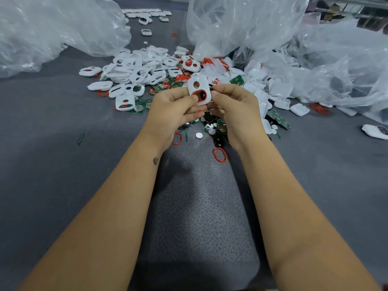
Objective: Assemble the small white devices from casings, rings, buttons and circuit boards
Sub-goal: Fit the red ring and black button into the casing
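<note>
I hold a white casing [198, 87] upright between both hands above the parts pile. It has a small upper hole and a larger lower opening lined with a red ring, with something dark showing inside. My left hand [174, 108] grips its left side, thumb on the front. My right hand [233, 103] pinches its right edge, and a small dark part shows at my fingertips. Behind lies a heap of white casings [134, 72]. Green circuit boards [279, 119] and round white buttons [199, 135] are scattered beneath my hands. Loose red rings [220, 155] lie on the mat.
Large clear plastic bags [52, 28] stand at the back left, centre and right. White casing backs [279, 89] pile up at the right. Finished white devices [147, 14] sit in rows at the far back, one more device [375, 132] at the right edge. The grey mat [52, 164] covers the table.
</note>
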Action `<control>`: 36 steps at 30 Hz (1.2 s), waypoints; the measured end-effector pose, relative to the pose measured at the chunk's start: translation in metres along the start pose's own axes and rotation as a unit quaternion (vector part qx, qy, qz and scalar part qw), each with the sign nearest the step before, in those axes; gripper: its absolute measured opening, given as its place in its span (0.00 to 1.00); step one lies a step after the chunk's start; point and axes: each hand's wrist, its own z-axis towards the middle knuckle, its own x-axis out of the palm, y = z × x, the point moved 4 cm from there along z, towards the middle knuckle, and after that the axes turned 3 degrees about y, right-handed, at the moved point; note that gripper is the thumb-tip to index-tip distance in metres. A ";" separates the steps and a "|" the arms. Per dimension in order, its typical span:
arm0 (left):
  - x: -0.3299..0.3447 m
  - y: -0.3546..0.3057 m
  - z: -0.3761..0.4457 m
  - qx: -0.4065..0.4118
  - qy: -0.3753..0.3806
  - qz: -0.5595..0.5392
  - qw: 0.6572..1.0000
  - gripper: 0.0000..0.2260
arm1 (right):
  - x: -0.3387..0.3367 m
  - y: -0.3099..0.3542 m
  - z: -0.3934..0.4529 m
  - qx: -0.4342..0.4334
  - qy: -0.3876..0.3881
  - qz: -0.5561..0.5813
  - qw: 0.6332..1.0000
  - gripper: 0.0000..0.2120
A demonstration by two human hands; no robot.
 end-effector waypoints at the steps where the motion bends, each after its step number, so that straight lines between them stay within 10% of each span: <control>1: 0.000 0.000 0.000 0.002 0.004 0.002 1.000 0.08 | 0.001 0.000 0.000 0.003 0.006 0.001 1.000 0.07; 18: -0.003 0.003 0.001 0.012 -0.082 0.050 0.995 0.06 | 0.011 0.000 -0.004 -0.077 0.045 -0.173 0.981 0.05; 36: -0.003 0.007 0.003 -0.034 -0.030 -0.017 0.999 0.08 | 0.005 -0.003 -0.003 -0.015 0.031 -0.043 0.998 0.05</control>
